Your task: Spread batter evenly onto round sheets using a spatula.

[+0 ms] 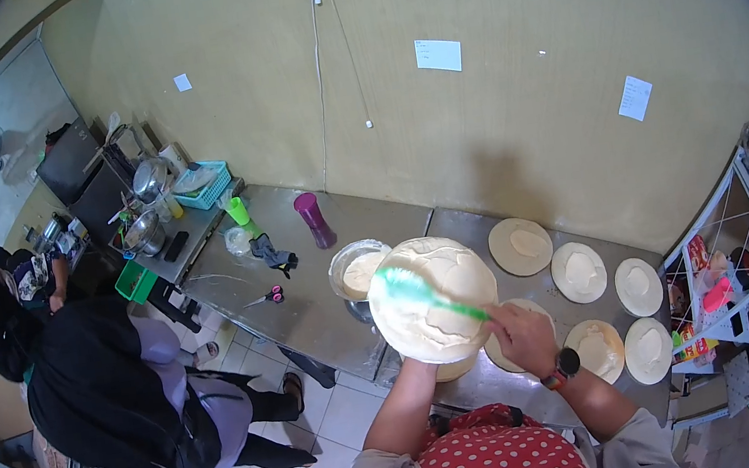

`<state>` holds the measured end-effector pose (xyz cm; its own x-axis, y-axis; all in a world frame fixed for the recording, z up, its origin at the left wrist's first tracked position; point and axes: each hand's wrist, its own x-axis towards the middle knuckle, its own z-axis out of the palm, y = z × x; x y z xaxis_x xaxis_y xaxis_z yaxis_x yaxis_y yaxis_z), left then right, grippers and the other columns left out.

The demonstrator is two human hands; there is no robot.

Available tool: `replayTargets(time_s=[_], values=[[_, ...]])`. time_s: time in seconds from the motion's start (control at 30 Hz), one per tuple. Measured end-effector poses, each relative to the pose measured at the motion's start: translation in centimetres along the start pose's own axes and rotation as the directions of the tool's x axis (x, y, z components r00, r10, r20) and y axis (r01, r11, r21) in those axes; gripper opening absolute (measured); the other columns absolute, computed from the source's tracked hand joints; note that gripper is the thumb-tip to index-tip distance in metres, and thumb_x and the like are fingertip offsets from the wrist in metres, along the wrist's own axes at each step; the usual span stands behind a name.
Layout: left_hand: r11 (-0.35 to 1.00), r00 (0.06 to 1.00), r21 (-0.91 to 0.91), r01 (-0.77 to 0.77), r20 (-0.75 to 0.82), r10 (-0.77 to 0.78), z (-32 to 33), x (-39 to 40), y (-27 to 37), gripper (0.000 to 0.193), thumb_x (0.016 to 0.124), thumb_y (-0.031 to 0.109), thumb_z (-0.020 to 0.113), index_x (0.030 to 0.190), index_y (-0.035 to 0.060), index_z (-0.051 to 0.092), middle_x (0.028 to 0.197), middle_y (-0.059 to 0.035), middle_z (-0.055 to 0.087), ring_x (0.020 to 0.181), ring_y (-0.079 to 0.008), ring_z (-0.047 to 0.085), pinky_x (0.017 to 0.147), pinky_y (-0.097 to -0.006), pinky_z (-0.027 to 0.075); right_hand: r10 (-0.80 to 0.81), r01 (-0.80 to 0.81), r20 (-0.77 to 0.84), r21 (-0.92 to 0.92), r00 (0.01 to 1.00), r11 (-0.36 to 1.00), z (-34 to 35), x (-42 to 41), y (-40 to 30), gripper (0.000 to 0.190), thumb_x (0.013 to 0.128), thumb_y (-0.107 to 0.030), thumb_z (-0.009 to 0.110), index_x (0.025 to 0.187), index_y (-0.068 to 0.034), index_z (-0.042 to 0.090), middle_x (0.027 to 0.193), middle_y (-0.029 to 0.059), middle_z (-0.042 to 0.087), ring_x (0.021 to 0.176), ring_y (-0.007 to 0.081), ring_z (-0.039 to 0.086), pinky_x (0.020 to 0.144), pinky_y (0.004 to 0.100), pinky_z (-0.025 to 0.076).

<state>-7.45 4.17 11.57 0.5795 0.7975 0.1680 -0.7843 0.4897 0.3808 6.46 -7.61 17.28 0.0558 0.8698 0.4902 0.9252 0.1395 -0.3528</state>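
A flat pale round [438,325], like dough or a cake layer, is raised over the metal table, its top coated in cream-coloured spread. It rests on my left hand, which is hidden beneath; only the wrist [421,373] and forearm show below its rim. My right hand [521,335], with a dark watch at the wrist, grips a green spatula [460,307]. The spatula's blurred head lies across the spread. Just behind the round, to the left, stands a metal bowl [338,278] holding similar pale mixture [364,273].
More rounds, such as one by the wall [507,255], lie on the table to the right, several with pale central patches. Scissors [273,295], a purple tumbler [314,221] and a green cup [237,211] stand or lie leftward. A person [102,387] stands at left; a rack [747,282] is right.
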Motion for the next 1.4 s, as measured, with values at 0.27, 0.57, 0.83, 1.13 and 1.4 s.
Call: replayTargets(time_s=[0.27,0.57,0.83,1.13,1.4], values=[[0.999,1.000,0.033,0.020,0.020,-0.021,-0.9,-0.9,-0.1,0.053,0.097,0.041,0.041,0.139,0.0094,0.038,0.135,-0.0124,0.048,0.117,-0.0240,0.053,0.100,-0.0398,0.045,0.131,-0.126,-0.076,0.069,0.988,0.990,0.2,-0.9,0.9,0.021,0.086,-0.021,0.060,0.103,-0.009,0.065,0.085,0.0130,0.066,0.074,0.0337,0.063,0.061,0.0427,0.049],[0.995,0.996,0.062,0.081,0.035,-0.083,-1.1,0.1,1.3,0.053,0.097,0.041,0.042,0.139,0.0089,0.038,0.134,-0.0126,0.048,0.117,-0.0237,0.053,0.099,-0.0396,0.045,0.314,-0.314,-0.078,0.020,0.946,0.949,0.3,-1.2,2.1,0.022,0.089,-0.023,0.056,0.102,-0.009,0.065,0.090,0.0141,0.067,0.075,0.0355,0.063,0.063,0.0439,0.050],[0.988,0.990,0.080,0.134,0.041,-0.138,-1.4,-0.7,0.8,0.053,0.097,0.040,0.043,0.138,0.0085,0.038,0.134,-0.0128,0.049,0.117,-0.0234,0.053,0.099,-0.0394,0.045,0.319,-0.321,-0.044,-0.038,0.947,0.946,0.7,-2.7,1.4,0.025,0.085,-0.019,0.063,0.106,-0.007,0.064,0.087,0.0157,0.066,0.073,0.0343,0.063,0.061,0.0430,0.050],[0.980,0.984,0.108,0.170,0.039,-0.175,-1.6,0.1,1.8,0.052,0.097,0.039,0.043,0.138,0.0080,0.038,0.134,-0.0130,0.049,0.116,-0.0231,0.053,0.099,-0.0392,0.046,0.307,-0.300,0.118,-0.074,0.944,0.951,-1.3,-3.7,-0.9,0.023,0.088,-0.023,0.058,0.105,-0.010,0.066,0.082,0.0139,0.066,0.071,0.0341,0.063,0.060,0.0440,0.049],[0.975,0.982,0.133,0.180,0.031,-0.186,-2.0,-0.5,2.9,0.052,0.097,0.039,0.044,0.138,0.0076,0.039,0.133,-0.0132,0.049,0.116,-0.0228,0.054,0.099,-0.0390,0.046,0.058,-0.045,0.172,-0.081,0.983,0.996,-4.0,-4.5,-3.3,0.028,0.085,-0.022,0.063,0.111,-0.012,0.061,0.073,0.0077,0.059,0.059,0.0264,0.061,0.049,0.0386,0.047]])
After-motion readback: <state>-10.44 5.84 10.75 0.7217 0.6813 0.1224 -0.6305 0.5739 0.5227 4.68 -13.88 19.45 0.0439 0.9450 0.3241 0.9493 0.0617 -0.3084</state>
